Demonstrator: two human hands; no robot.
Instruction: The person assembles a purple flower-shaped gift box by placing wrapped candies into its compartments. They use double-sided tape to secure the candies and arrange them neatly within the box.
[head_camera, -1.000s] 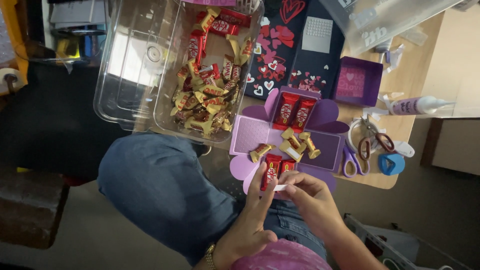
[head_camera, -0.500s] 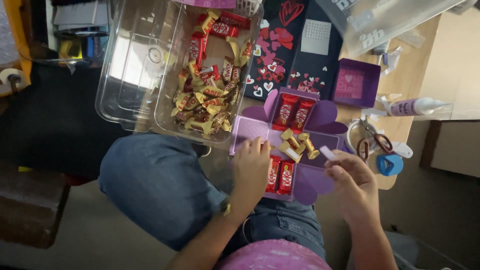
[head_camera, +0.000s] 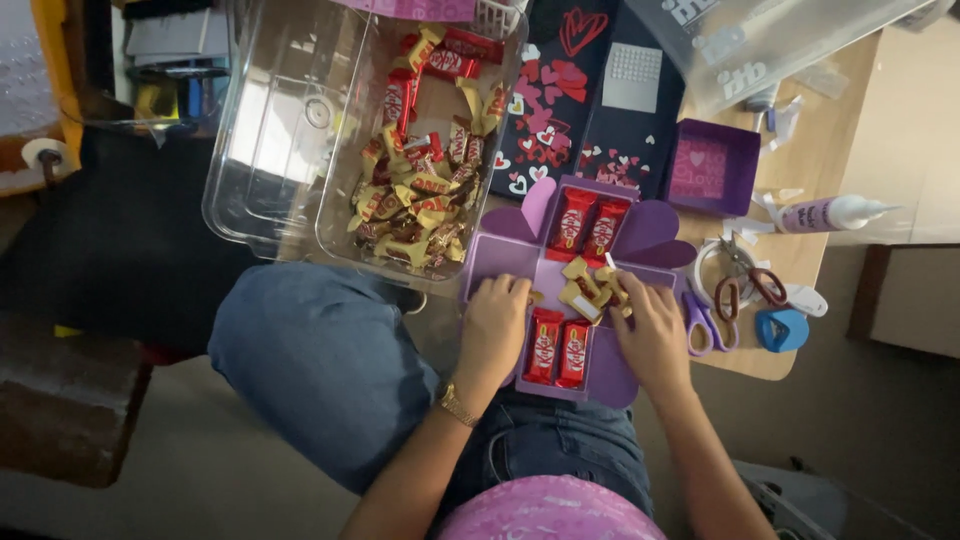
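Gold candies (head_camera: 590, 288) lie between both hands' fingers (head_camera: 628, 297).

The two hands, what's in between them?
In the head view, gold-wrapped candies and two red bars lie between the left hand and right hand, inside the purple box.

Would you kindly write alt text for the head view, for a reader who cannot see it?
Seen from above, a person's left hand and right hand rest on an opened purple paper box holding red chocolate bars and gold sweets. A clear tub of sweets sits to the left, scissors to the right.
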